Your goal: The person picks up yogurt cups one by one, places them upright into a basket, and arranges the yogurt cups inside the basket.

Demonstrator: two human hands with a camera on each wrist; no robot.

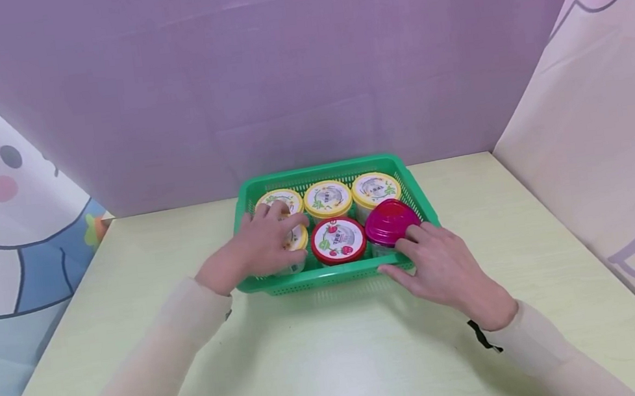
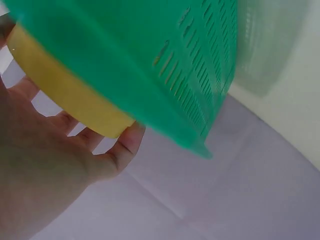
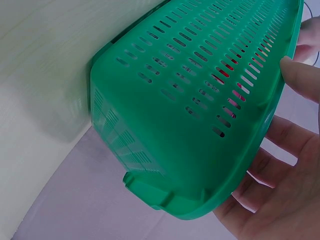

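Note:
A green plastic basket [image 1: 333, 280] holds several lidded cups. My left hand [image 1: 258, 241] reaches over its left front corner and grips a yellow-lidded cup [image 1: 296, 238], partly hidden by the fingers. The left wrist view shows thumb and fingers around that yellow lid [image 2: 70, 87]. My right hand [image 1: 442, 262] is at the right front corner, thumb at the rim and fingers bent over it beside a magenta-lidded cup [image 1: 391, 221]. In the right wrist view the thumb touches the basket rim [image 3: 272, 107], and the fingertips are hidden behind the wall.
Between the hands sits a red-lidded cup [image 1: 338, 240]. Yellow-lidded cups [image 1: 327, 198] form the back row. The basket stands on a pale table [image 1: 335, 353] near the purple backdrop [image 1: 303, 69], with printed cloth [image 1: 605, 145] at both sides.

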